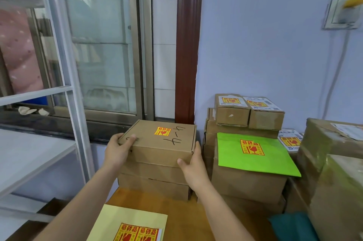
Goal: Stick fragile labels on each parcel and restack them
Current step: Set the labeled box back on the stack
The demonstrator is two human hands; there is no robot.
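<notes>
A flat brown cardboard parcel (pixel 163 142) with a yellow-and-red fragile label (pixel 162 131) and handwriting on its lid sits on top of a stack of two similar boxes (pixel 155 182). My left hand (pixel 117 148) grips its left near corner, thumb on the lid. My right hand (pixel 193 164) holds its right near corner, fingers round the side. On the wooden table (pixel 176 211) in front lies a pale yellow sheet (pixel 125 219) carrying fragile labels (pixel 137 234).
To the right stands a pile of labelled parcels with a green envelope (pixel 255 154) and two small boxes (pixel 249 111) on top. Large taped cartons (pixel 334 162) fill the far right. A metal shelf frame (pixel 64 83) and a window are on the left.
</notes>
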